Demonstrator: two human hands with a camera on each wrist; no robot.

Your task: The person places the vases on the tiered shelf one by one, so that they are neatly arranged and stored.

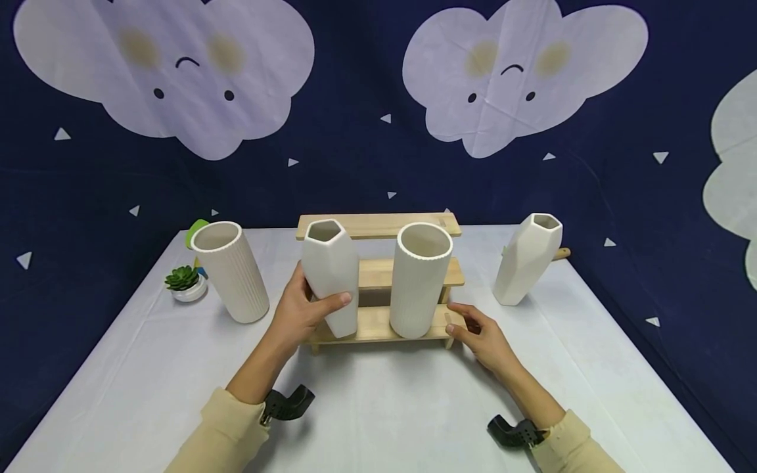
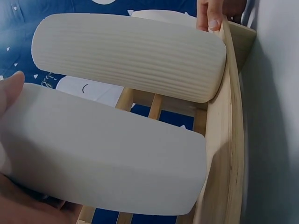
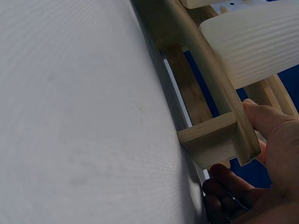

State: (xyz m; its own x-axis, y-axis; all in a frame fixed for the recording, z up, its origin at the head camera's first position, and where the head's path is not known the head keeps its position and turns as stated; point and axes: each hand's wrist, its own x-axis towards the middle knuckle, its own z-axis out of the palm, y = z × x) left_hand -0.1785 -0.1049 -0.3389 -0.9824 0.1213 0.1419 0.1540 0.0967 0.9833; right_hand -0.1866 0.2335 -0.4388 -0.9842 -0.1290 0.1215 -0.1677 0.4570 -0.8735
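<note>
Head view: left hand (image 1: 292, 312) clamps its fingers round a faceted vase (image 1: 331, 263), apparently seating it beside the ribbed vase (image 1: 420, 282) on the lowest tier (image 1: 374, 322) of the wooden stand (image 1: 378, 226), toward the counter's (image 1: 378, 420) far edge. Right hand (image 1: 485, 335) pinches the tier's end. Next: likely settle base, release. Right wrist view alone shows lower fingers (image 3: 229, 179) curled near a leg (image 3: 208, 133).

No text is readable; lettering (image 2: 48, 80) on the backdrop (image 1: 355, 164) is too small.

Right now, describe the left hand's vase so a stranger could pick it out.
Find the wooden stand on the white table. At its lowest step, the left hand grips a white vase: smooth and faceted, unlike the ribbed vase beside it.
</note>
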